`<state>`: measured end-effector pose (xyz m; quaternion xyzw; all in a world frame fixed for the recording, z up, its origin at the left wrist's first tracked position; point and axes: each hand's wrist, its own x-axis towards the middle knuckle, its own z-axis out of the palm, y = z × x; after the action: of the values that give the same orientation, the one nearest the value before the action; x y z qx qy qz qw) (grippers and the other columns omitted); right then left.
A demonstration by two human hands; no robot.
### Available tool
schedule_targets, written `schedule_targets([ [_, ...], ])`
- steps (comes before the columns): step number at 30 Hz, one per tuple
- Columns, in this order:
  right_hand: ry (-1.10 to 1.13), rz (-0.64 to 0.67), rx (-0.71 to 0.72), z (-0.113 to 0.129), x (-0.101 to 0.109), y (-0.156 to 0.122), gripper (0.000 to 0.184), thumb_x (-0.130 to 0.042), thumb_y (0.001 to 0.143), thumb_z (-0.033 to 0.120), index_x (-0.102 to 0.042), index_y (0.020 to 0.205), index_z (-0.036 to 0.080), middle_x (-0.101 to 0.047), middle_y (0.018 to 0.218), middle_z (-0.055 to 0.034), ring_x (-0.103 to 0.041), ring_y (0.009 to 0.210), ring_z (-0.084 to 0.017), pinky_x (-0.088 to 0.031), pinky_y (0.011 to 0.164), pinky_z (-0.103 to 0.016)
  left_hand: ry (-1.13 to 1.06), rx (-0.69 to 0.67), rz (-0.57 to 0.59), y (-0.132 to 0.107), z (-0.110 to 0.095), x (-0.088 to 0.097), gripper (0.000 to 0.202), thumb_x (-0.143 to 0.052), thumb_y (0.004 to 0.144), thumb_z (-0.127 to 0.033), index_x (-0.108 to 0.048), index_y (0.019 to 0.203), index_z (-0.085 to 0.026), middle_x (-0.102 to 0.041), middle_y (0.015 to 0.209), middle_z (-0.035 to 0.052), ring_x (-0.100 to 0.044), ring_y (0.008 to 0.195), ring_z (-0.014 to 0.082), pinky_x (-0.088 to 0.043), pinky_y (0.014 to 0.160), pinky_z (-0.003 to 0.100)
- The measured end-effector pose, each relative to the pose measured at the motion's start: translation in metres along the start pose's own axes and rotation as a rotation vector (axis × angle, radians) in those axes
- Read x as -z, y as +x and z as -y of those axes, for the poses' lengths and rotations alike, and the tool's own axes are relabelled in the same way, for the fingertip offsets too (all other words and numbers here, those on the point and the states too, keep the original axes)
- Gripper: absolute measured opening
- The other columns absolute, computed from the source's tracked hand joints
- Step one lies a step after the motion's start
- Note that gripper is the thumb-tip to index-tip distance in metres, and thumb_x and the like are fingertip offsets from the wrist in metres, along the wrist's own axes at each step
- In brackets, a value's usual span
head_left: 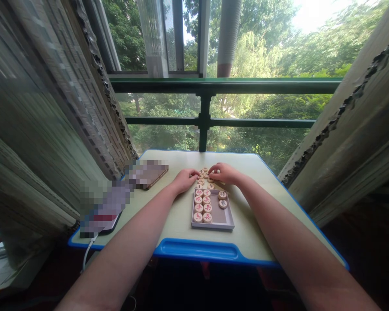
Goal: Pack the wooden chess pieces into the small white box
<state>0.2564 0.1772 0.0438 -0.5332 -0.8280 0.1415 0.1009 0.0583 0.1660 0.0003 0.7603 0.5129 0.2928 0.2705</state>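
Observation:
Round wooden Chinese chess pieces point(201, 181) lie in a loose cluster on the table behind a shallow box tray. The near tray point(228, 218) holds two columns of red-marked pieces point(207, 208) at its left, and two dark-marked pieces point(222, 204) toward its right. At the cluster's left side, my left hand point(184, 180) has its bent fingers closed at a piece. From the right, my right hand point(226, 173) curls its thumb and fingers around a piece at the cluster's edge. The fingers partly hide the pieces they touch.
A brown box lid point(158, 173), partly blurred out, lies at the left back. A phone-like device point(116, 222) with a white cable point(88, 250) is at the left edge. The table point(262, 207) has a blue rim; curtains point(103, 90) flank it, and a green railing point(262, 85) stands behind.

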Motion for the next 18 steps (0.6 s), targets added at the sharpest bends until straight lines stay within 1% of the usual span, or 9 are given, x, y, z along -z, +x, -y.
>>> schedule_targets([
  [4, -0.005, 0.002, 0.024, 0.0001, -0.0024, 0.0006, 0.031, -0.061, 0.074, 0.039, -0.069, 0.1, 0.023, -0.061, 0.092, -0.0061, -0.057, 0.081, -0.017, -0.042, 0.073, -0.024, 0.069, 0.001, -0.024, -0.0005, -0.0034, 0.0008, 0.026, -0.049, 0.081, -0.021, -0.066, 0.1, -0.015, -0.068, 0.102, 0.0063, -0.06, 0.094, 0.0175, -0.045, 0.086, 0.026],
  [7, -0.002, 0.001, 0.023, 0.0015, -0.0036, 0.0005, 0.027, -0.061, 0.074, 0.033, -0.07, 0.097, 0.023, -0.06, 0.093, -0.0062, -0.057, 0.081, -0.017, -0.043, 0.073, -0.023, 0.084, 0.0, -0.019, -0.0008, -0.0042, 0.0008, 0.026, -0.05, 0.08, -0.021, -0.066, 0.1, -0.016, -0.067, 0.103, 0.0061, -0.06, 0.096, 0.0178, -0.045, 0.087, 0.025],
  [11, 0.021, 0.006, 0.007, 0.0041, -0.004, -0.0004, 0.026, -0.058, 0.075, 0.027, -0.069, 0.099, 0.024, -0.059, 0.095, -0.006, -0.057, 0.081, -0.016, -0.043, 0.073, -0.022, 0.109, -0.003, -0.023, -0.0006, -0.0042, 0.0005, 0.027, -0.05, 0.081, -0.02, -0.067, 0.101, -0.016, -0.067, 0.105, 0.0062, -0.059, 0.098, 0.0179, -0.044, 0.089, 0.025],
  [13, 0.035, 0.01, 0.006, 0.0048, -0.0043, -0.0006, 0.027, -0.058, 0.076, 0.03, -0.069, 0.1, 0.023, -0.059, 0.095, -0.0063, -0.057, 0.081, -0.016, -0.043, 0.073, -0.022, 0.115, -0.006, -0.024, -0.0002, -0.0044, 0.0003, 0.028, -0.048, 0.081, -0.019, -0.067, 0.102, -0.015, -0.067, 0.105, 0.0067, -0.059, 0.099, 0.0178, -0.043, 0.089, 0.024],
  [16, 0.032, 0.009, 0.005, 0.0049, -0.0049, -0.0003, 0.032, -0.061, 0.075, 0.039, -0.068, 0.101, 0.022, -0.059, 0.094, -0.007, -0.057, 0.08, -0.017, -0.043, 0.071, -0.023, 0.117, -0.007, -0.024, 0.0009, -0.0037, -0.0005, 0.03, -0.048, 0.081, -0.019, -0.066, 0.106, -0.015, -0.066, 0.107, 0.0071, -0.059, 0.099, 0.0178, -0.043, 0.09, 0.025],
  [18, 0.012, 0.008, 0.009, 0.0048, -0.0053, 0.0001, 0.033, -0.063, 0.073, 0.04, -0.068, 0.1, 0.022, -0.059, 0.092, -0.007, -0.057, 0.079, -0.017, -0.043, 0.071, -0.023, 0.127, -0.012, -0.028, 0.0018, -0.0024, -0.0013, 0.03, -0.049, 0.081, -0.02, -0.066, 0.106, -0.016, -0.065, 0.108, 0.0075, -0.059, 0.098, 0.018, -0.043, 0.091, 0.026],
])
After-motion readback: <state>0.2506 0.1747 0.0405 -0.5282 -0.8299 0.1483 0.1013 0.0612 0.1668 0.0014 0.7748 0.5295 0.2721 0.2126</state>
